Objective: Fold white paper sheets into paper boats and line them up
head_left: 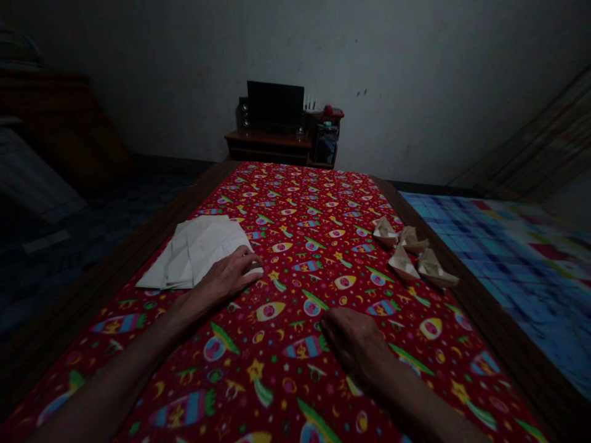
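A stack of white paper sheets [207, 237] lies slightly fanned on the left of the red patterned cloth. My left hand [231, 271] rests over its right corner, with thumb and bent fingers closed around a paper edge. How many sheets are between them cannot be made out. My right hand [355, 338] lies on the cloth right of centre, fingers curled in, and no object shows in it. Several folded paper boats [402, 264] stand grouped near the right edge, beyond my right hand and apart from it.
The red cloth [295, 215] covers a dark wooden surface [420, 246]. At the far wall, a desk [268, 140] carries a black monitor [276, 106] and speakers. Blue checked bedding [498, 264] lies to the right. Brown furniture [55, 129] stands at left.
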Action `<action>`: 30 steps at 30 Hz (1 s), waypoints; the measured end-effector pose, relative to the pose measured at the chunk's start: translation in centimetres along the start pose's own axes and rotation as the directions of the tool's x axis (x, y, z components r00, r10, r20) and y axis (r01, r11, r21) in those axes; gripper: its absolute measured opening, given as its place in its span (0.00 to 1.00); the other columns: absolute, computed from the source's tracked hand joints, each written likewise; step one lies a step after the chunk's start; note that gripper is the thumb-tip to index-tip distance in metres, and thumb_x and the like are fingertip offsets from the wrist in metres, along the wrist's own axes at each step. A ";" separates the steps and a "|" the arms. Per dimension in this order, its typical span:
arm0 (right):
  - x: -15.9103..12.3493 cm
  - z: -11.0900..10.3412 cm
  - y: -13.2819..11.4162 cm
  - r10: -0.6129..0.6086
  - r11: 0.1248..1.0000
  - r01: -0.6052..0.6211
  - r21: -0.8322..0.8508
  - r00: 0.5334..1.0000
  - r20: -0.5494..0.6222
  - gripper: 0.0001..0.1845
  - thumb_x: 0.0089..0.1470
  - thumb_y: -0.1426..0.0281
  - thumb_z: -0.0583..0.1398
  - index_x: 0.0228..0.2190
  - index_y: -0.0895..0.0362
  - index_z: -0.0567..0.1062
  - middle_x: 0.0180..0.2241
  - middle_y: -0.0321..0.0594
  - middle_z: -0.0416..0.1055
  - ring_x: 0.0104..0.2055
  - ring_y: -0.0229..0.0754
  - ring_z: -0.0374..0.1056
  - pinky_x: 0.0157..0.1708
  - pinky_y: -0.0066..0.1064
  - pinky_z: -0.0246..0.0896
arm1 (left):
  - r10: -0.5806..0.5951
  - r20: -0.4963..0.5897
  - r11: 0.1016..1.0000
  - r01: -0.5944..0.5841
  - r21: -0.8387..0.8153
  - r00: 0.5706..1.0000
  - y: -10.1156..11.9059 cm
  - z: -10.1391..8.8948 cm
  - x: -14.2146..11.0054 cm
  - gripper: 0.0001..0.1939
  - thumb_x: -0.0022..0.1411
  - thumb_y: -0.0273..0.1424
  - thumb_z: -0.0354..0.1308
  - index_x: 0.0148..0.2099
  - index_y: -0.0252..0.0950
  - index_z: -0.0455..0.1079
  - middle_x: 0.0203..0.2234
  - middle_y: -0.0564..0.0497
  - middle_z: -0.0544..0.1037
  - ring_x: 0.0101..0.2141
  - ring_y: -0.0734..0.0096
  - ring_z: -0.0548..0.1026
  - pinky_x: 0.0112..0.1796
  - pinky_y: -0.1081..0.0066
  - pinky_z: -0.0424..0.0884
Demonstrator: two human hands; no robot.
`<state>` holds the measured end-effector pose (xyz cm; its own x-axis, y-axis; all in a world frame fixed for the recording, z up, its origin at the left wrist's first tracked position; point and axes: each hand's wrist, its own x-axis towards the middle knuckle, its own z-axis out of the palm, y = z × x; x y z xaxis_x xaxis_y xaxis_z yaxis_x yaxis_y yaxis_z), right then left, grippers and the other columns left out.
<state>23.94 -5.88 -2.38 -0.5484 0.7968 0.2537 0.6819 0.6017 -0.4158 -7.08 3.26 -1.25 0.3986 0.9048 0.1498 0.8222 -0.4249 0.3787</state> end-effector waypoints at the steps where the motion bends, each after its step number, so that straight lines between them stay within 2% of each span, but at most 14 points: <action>1: 0.0 0.0 0.0 0.002 1.000 -0.002 0.003 1.000 0.000 0.07 0.61 0.72 0.49 0.30 0.56 0.63 0.26 0.36 0.64 0.26 0.35 0.58 0.27 0.28 0.47 | 0.005 -0.012 1.000 -0.005 -0.009 1.000 -0.3 0.2 0.1 0.16 0.60 0.44 0.50 0.42 0.40 0.69 0.38 0.52 0.68 0.34 0.70 0.70 0.34 0.72 0.64; 5: 0.0 -0.1 -0.1 0.005 1.000 -0.005 0.005 1.000 0.008 0.08 0.61 0.71 0.48 0.30 0.57 0.63 0.26 0.37 0.65 0.26 0.35 0.58 0.28 0.28 0.48 | 0.047 -0.028 0.995 -0.049 -0.082 0.999 -0.7 0.4 0.4 0.14 0.61 0.43 0.49 0.37 0.38 0.66 0.34 0.52 0.68 0.34 0.70 0.68 0.36 0.71 0.65; 9: 0.0 -0.1 0.0 0.009 1.000 -0.009 -0.001 1.000 0.019 0.08 0.61 0.71 0.48 0.31 0.57 0.64 0.27 0.37 0.65 0.27 0.35 0.58 0.28 0.28 0.48 | 0.073 -0.037 0.990 -0.077 -0.122 0.997 -0.3 0.0 0.3 0.13 0.62 0.41 0.49 0.36 0.37 0.66 0.34 0.51 0.68 0.33 0.70 0.68 0.36 0.71 0.65; 14: -0.1 0.1 0.3 0.009 1.000 -0.009 0.001 0.999 0.031 0.07 0.61 0.71 0.48 0.31 0.56 0.63 0.27 0.37 0.65 0.26 0.35 0.58 0.28 0.28 0.48 | 0.041 -0.044 0.993 -0.045 -0.107 0.998 0.3 -0.2 0.2 0.13 0.60 0.42 0.51 0.35 0.37 0.64 0.35 0.52 0.67 0.31 0.72 0.67 0.33 0.72 0.64; 22: -0.2 0.2 0.2 0.028 1.000 -0.028 0.007 0.999 0.020 0.07 0.61 0.71 0.49 0.32 0.56 0.65 0.27 0.36 0.65 0.27 0.35 0.58 0.28 0.28 0.48 | 0.025 -0.073 0.995 -0.032 -0.091 0.997 0.5 -0.7 0.4 0.10 0.59 0.35 0.48 0.31 0.35 0.65 0.28 0.51 0.68 0.28 0.71 0.67 0.31 0.72 0.63; 30: -0.1 0.1 0.1 0.043 0.999 -0.043 0.006 0.999 0.031 0.08 0.61 0.71 0.49 0.31 0.57 0.65 0.27 0.37 0.65 0.27 0.35 0.58 0.28 0.28 0.49 | -0.026 0.038 0.994 0.030 -0.105 0.999 -0.2 -1.2 0.5 0.15 0.55 0.36 0.51 0.40 0.33 0.70 0.32 0.49 0.73 0.29 0.70 0.70 0.31 0.72 0.66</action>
<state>24.02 -5.96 -2.53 -0.5336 0.8196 0.2085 0.7019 0.5667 -0.4315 -7.49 3.86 -0.10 0.3923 0.9138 0.1050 0.7864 -0.3924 0.4770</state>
